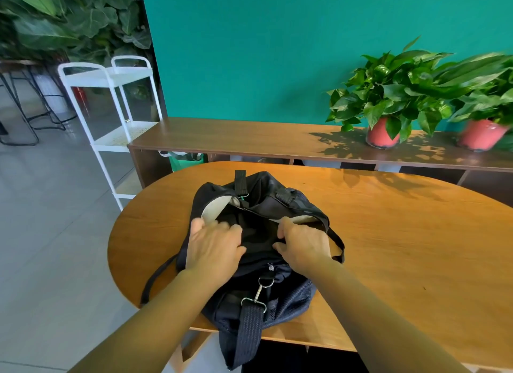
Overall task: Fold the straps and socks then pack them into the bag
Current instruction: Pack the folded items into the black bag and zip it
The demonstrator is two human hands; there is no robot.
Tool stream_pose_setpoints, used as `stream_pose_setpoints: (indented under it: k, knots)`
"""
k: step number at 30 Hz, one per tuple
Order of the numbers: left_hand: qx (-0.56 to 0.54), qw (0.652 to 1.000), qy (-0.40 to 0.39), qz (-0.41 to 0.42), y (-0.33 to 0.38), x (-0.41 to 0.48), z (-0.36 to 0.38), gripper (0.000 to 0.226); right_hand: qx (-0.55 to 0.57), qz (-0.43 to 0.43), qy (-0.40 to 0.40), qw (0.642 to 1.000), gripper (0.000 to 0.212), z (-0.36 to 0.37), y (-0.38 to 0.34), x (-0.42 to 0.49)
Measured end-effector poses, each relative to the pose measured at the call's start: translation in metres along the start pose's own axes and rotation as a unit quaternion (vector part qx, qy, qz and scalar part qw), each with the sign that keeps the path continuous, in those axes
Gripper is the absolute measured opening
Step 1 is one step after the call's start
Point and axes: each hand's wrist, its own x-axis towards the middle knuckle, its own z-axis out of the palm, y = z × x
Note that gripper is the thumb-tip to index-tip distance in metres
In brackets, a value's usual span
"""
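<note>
Fingers [283,226] of the right hand [304,249] are curled, and a fold of black fabric is pinched between them and the thumb at the near edge of the bag's opening. Fingers [222,226] of the left hand [213,246] are spread and only slightly bent over the left rim of the opening. They are blurred, so whether any cloth is gripped there cannot be told.

A small white label [271,267] is sewn on the bag [258,233] below the hands, but its print is too small to be read. A tiny green tag [244,197] is seen at the far end of the opening.

The bag is made of soft, slumped black cloth, with a pale lining [215,210] shown inside the mouth and a dark mesh panel [294,300] on its near right side. A silver metal swivel clasp [259,292] is hooked to the near end, and a wide ribbed webbing strap [249,331] is hung from it over the table edge. A thin black strap [155,278] is trailed off to the left.

The bag is placed on the near left part of a rounded, wood-grained table [402,233], its near end overhanging the edge. Two leafy plants in red pots [381,138] are stood on a long wooden sideboard [249,135] against a teal wall.
</note>
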Motion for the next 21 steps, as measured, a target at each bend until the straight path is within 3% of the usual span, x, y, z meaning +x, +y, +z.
stream_pose_setpoints:
  k: [2, 4, 7, 13, 16, 21]
  knots:
    - [-0.038, 0.994, 0.036, 0.098, -0.001, 0.004, 0.004, 0.009, -0.016, -0.004, -0.008, 1.000, 0.030, 0.004, 0.001, -0.001]
    - [-0.087, 0.979, -0.022, 0.183, -0.002, 0.006, 0.007, 0.023, -0.005, -0.003, -0.009, 1.000, 0.031, 0.002, 0.002, -0.003]
    - [-0.099, 0.971, -0.132, 0.173, -0.006, 0.009, 0.012, 0.040, 0.015, -0.021, 0.007, 1.000, 0.030, -0.007, 0.006, -0.011]
    - [-0.110, 0.965, -0.153, 0.182, -0.005, 0.012, 0.015, 0.047, -0.115, -0.076, -0.007, 0.990, 0.022, -0.013, 0.006, -0.043]
    - [-0.102, 0.967, -0.161, 0.167, -0.001, 0.014, 0.012, 0.044, -0.098, -0.106, 0.004, 0.989, 0.024, -0.018, 0.011, -0.051]
    - [-0.058, 0.960, -0.186, 0.202, 0.006, 0.017, 0.005, 0.042, -0.002, -0.201, 0.173, 0.964, 0.030, -0.023, 0.030, -0.051]
